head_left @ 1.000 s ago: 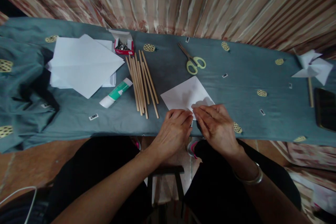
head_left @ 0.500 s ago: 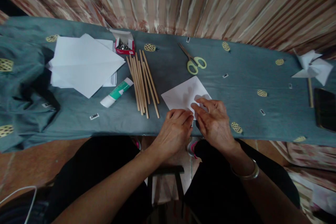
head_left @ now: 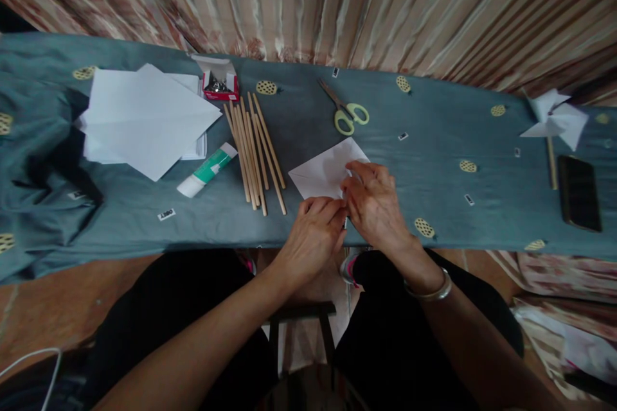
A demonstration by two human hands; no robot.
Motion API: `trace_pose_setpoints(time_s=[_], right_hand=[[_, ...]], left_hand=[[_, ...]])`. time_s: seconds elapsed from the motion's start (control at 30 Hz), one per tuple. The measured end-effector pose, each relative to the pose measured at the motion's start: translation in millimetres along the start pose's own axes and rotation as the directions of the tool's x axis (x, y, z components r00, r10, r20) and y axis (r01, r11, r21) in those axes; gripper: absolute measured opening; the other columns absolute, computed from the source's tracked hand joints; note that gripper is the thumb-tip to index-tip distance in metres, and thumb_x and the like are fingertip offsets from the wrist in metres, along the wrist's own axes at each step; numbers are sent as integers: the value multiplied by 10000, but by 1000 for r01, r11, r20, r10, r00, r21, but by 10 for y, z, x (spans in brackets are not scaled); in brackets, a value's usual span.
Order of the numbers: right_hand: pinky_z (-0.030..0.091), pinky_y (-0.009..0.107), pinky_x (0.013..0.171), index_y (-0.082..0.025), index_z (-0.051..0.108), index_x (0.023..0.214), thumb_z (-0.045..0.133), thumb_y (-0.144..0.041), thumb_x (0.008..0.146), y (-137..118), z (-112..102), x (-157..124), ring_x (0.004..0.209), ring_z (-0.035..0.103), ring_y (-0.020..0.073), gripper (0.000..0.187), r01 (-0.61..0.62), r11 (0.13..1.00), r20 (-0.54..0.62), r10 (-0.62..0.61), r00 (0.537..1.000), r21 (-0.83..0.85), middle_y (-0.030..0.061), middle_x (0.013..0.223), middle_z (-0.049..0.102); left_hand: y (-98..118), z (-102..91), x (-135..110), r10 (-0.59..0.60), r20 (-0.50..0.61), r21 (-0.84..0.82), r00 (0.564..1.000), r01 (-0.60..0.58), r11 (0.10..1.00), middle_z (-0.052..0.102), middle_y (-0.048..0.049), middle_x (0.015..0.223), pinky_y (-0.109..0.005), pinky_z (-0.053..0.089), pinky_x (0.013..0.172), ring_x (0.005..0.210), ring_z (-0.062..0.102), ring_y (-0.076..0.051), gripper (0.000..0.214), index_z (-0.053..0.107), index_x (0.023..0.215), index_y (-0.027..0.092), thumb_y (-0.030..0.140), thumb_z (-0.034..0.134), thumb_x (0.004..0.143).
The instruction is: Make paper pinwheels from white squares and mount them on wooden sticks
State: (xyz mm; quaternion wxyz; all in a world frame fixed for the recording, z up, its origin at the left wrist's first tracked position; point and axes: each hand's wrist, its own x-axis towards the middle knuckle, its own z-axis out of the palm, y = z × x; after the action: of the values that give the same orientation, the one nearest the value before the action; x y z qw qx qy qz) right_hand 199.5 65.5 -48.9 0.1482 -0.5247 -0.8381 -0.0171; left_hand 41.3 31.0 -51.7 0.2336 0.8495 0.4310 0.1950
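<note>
1. Along the cloth-covered desk [head_left: 434,148], near edge, about mid-length: creased white paper [head_left: 318,173], one corner aimed at far edge, near part hidden under both hands. Probably kept close to near edge for short reach and firm downward pressure.
2. Left hand [head_left: 314,225]: palm down, fingers bent and together, tips on near part of paper. Pressing or pinching, cannot tell which. Likely bracing against slip.
3. Right hand [head_left: 375,202]: half open, fingers bent and slightly parted, tips at right side of paper, just beside left fingertips. Cannot tell whether gripping a fold; closeness probably for fine control.
4. Beyond paper, toward far edge: scissors [head_left: 342,104], handles nearer the paper, likely for easy grasping.
5. Toward left end: wooden sticks [head_left: 245,154], green-and-white tube [head_left: 208,170], paper stack [head_left: 149,122], open red-and-white box [head_left: 220,95]. Apparently grouped by kind.
6. Near right end: paper pinwheel [head_left: 562,119], phone [head_left: 580,192], probably parked clear of hands.
</note>
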Motion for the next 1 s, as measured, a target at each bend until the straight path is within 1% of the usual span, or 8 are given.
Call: trace_pose_setpoints(time_s=[0.17,0.27,0.33,0.53,0.73,0.87,0.93,1.0], right_hand=[[448,479,934,-191,664,915,446,-175,932,32,-32,23,1182,483,301,219,-53,991,6,53,999,125,119,1310,588],[447,483,993,-197,682,947,430,-180,946,62,-81,-2,1170,511,281,253,-92,959,-38,106,994,269,110,1271,611],[451,486,1004,-204,688,972,433,-191,954,73,-109,-40,1149,527,274,256,-100,948,-66,126,990,303,104,1244,624],[460,489,975,-219,689,1074,474,-175,938,42,-76,-183,1182,515,283,258,-44,969,-34,54,998,243,100,1294,607],[473,499,935,-172,697,1072,493,-163,917,39,-91,-164,1174,523,306,256,3,984,-13,-1,1000,179,122,1309,615],[465,500,1007,-198,638,1213,450,-241,952,259,-132,-106,1182,569,274,324,-89,956,-77,114,990,279,112,1262,649],[454,524,1022,-165,565,1318,456,-299,947,408,-109,-62,1204,574,297,409,-174,942,-108,212,971,285,150,1288,635],[479,525,990,-119,535,1347,489,-355,923,528,-68,7,1175,599,318,488,-220,923,-89,260,962,317,186,1279,638]], left_hand=[[15,-19,12,0,9,12,1000,0,1000,638,-116,1216,-445,426,950,1116,543,-262,268,589,1174,102,182,522,927],[17,-23,11,-6,10,24,1000,6,1000,634,-118,1225,-451,425,950,1127,536,-266,259,593,1166,114,184,520,927],[16,-22,7,-5,7,27,1000,5,1000,631,-117,1235,-451,423,953,1133,532,-267,260,593,1168,117,188,520,929],[19,-29,10,1,26,43,1000,-2,999,638,-123,1216,-437,421,963,1125,534,-262,269,598,1160,79,187,541,919],[6,-19,8,13,16,48,1000,-13,999,642,-115,1204,-433,422,957,1125,529,-259,267,594,1163,82,189,521,930],[-7,-28,3,23,4,39,1000,-23,999,636,-113,1231,-438,419,959,1126,527,-259,275,587,1183,106,205,511,938],[-10,-40,10,23,6,40,1000,-23,999,640,-115,1227,-439,419,958,1126,529,-262,267,594,1172,106,198,511,935],[-12,-49,21,17,15,43,1000,-18,999,644,-113,1218,-441,423,953,1120,533,-265,261,602,1163,111,189,515,929]])
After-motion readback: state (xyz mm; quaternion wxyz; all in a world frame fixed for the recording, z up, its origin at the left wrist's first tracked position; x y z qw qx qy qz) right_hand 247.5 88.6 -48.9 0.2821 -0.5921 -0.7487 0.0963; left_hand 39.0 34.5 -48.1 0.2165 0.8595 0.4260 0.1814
